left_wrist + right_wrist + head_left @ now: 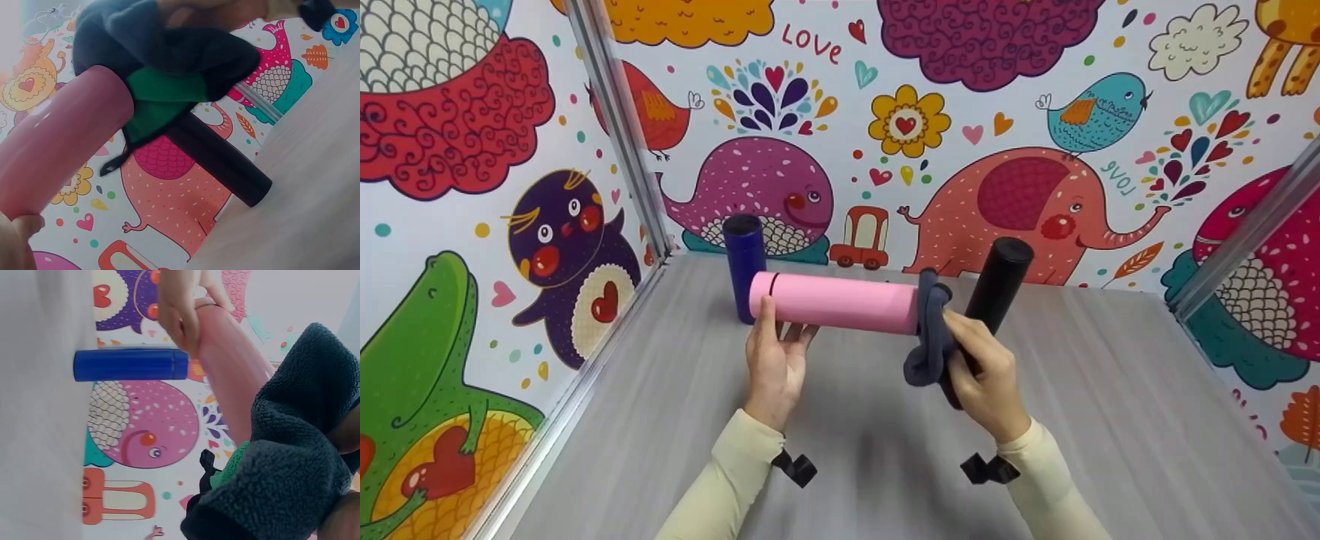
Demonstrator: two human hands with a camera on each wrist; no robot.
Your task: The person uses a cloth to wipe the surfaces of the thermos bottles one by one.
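Note:
A pink thermos bottle (840,301) lies sideways in the air above the table. My left hand (777,367) grips it near its lid end, thumb in front and fingers behind and beneath. In my right hand (988,375) is a dark grey-blue cloth (934,330), pressed against the bottle's base end. The left wrist view shows a green patch (169,87) on the cloth; the right wrist view shows its fluffy towel-like surface. Much of the right palm is hidden by the cloth.
A blue thermos bottle (744,262) stands upright at the back left, behind the pink one's lid end. To the right, a black thermos bottle (1000,281) stands behind my right hand. Walls printed with cartoon animals enclose the grey table (840,450), with metal posts (619,127) at the corners.

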